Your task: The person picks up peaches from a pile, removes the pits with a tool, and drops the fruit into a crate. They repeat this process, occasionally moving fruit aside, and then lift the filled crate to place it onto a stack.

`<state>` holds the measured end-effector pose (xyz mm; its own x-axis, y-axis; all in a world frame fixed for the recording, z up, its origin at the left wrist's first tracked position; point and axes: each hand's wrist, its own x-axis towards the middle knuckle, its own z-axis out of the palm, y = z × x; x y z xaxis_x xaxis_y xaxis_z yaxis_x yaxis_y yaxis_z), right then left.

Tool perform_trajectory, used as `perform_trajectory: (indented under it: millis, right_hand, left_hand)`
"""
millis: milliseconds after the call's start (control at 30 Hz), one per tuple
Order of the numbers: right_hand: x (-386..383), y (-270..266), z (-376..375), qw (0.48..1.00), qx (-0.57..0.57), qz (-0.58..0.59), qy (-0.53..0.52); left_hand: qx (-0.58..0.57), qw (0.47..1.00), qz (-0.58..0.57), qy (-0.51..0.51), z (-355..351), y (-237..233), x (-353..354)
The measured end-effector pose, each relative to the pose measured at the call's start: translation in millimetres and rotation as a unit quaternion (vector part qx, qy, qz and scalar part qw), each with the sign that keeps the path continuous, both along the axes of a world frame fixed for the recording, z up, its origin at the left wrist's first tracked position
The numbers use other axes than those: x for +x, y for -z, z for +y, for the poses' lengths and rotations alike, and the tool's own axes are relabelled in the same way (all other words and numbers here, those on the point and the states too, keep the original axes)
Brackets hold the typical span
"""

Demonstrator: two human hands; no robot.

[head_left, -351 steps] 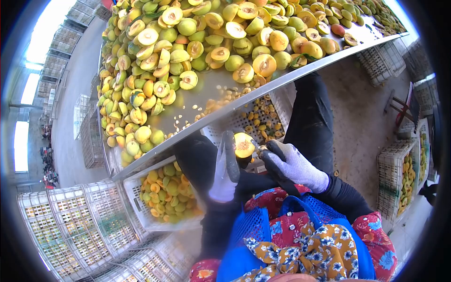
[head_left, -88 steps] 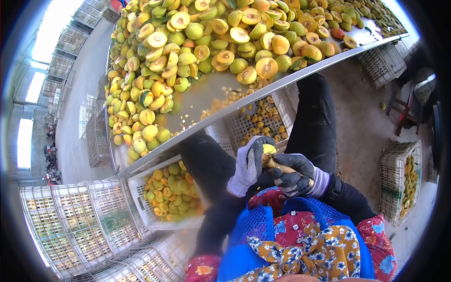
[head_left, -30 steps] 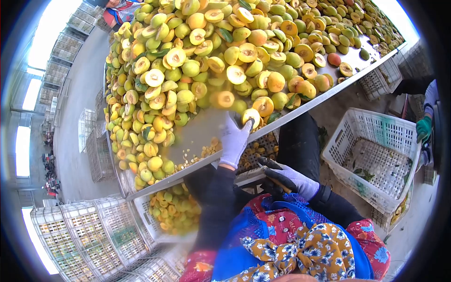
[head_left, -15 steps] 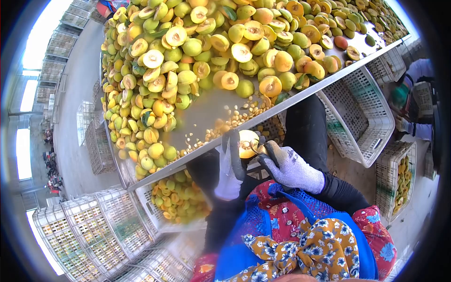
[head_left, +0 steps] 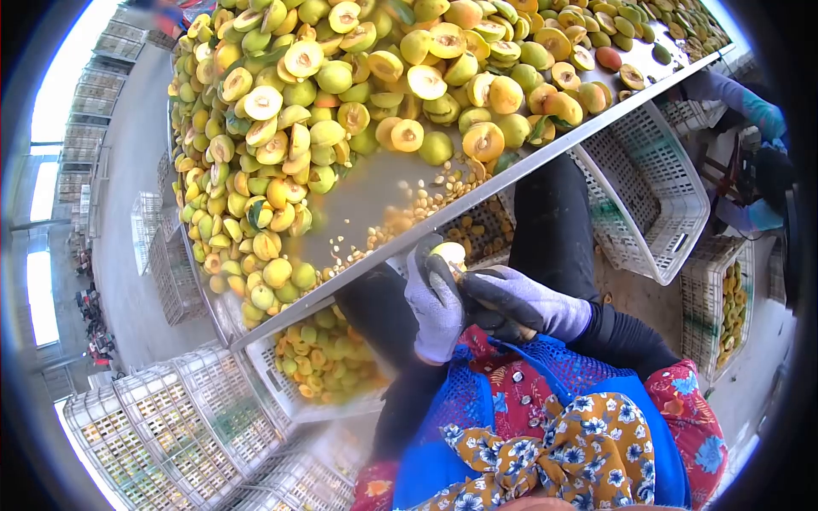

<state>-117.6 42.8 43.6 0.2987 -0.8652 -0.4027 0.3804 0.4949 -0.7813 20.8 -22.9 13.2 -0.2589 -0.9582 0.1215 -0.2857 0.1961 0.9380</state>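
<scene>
Both hands wear pale purple gloves with dark, stained palms and fingers. My left hand (head_left: 435,302) is closed around a yellow fruit piece (head_left: 450,254), whose top shows above the fingers. Pressed close beside it, my right hand (head_left: 532,302) has its fingers curled near the fruit's lower side; what they hold is hidden. The hands are just below the metal table edge (head_left: 511,180), above my lap. On the table lies a large heap of yellow-green fruit (head_left: 332,77), many of them cut in half, with small loose pits (head_left: 430,200) near the edge.
Below the table at the left stands a crate of fruit (head_left: 328,358). Stacked white crates (head_left: 170,409) are at the lower left. A tilted white crate (head_left: 643,192) and a fruit-filled crate (head_left: 731,311) stand at the right, near a co-worker's sleeved arm (head_left: 750,106).
My hands have come together and moved slightly down. The fruit's cut face, visible before, is now mostly covered by my fingers. The co-worker's arm has shifted up. The view has shifted a little.
</scene>
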Motion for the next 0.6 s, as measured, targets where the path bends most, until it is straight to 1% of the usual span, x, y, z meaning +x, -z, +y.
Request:
perform_trajectory:
  millis: [33, 67, 100, 167, 267, 300, 367, 400, 433, 467, 533, 567, 600]
  right_hand:
    - [-2, 2, 0, 0.994, 0.034, -0.1, 0.005]
    - [-3, -8, 0, 0.948, 0.214, -0.233, 0.037]
    - [-3, -1, 2, 0.924, 0.231, -0.304, 0.027]
    - [-5, 21, 5, 0.86, 0.257, -0.44, 0.005]
    - [-9, 32, 6, 0.801, 0.231, -0.549, -0.062]
    - [-8, 31, 7, 0.819, 0.237, -0.52, -0.05]
    - [-2, 22, 8, 0.896, 0.257, -0.363, 0.007]
    - [0, 19, 7, 0.923, 0.261, -0.28, 0.039]
    - [-3, 29, 10, 0.908, 0.255, -0.333, 0.02]
    - [-4, 39, 13, 0.873, 0.255, -0.415, -0.005]
    - [-5, 54, 15, 0.783, 0.251, -0.566, -0.059]
    - [-6, 55, 14, 0.764, 0.264, -0.585, -0.064]
    - [-5, 58, 15, 0.775, 0.26, -0.572, -0.066]
  left_hand:
    - [0.01, 1.0, 0.01, 0.012, -1, 2, 2]
    - [0.022, 0.999, 0.02, 0.023, -1, 5, 4]
    - [0.026, 0.998, 0.033, 0.039, -3, 11, 8]
    - [0.005, 0.999, 0.004, 0.037, 0, 8, 8]
    - [-0.051, 0.997, -0.028, 0.051, 1, -3, 7]
    - [-0.072, 0.995, -0.037, 0.058, 1, -5, 7]
    - [0.026, 0.996, -0.05, 0.068, -1, 7, 9]
    - [0.073, 0.993, -0.055, 0.076, -3, 11, 8]
    - [0.115, 0.989, -0.055, 0.079, -1, 11, 9]
    - [0.061, 0.993, -0.057, 0.082, 1, 12, 9]
    - [-0.048, 0.994, -0.059, 0.082, 6, 15, 9]
    - [-0.041, 0.993, -0.049, 0.097, 4, 16, 10]
    - [-0.034, 0.992, -0.04, 0.112, 0, 18, 11]
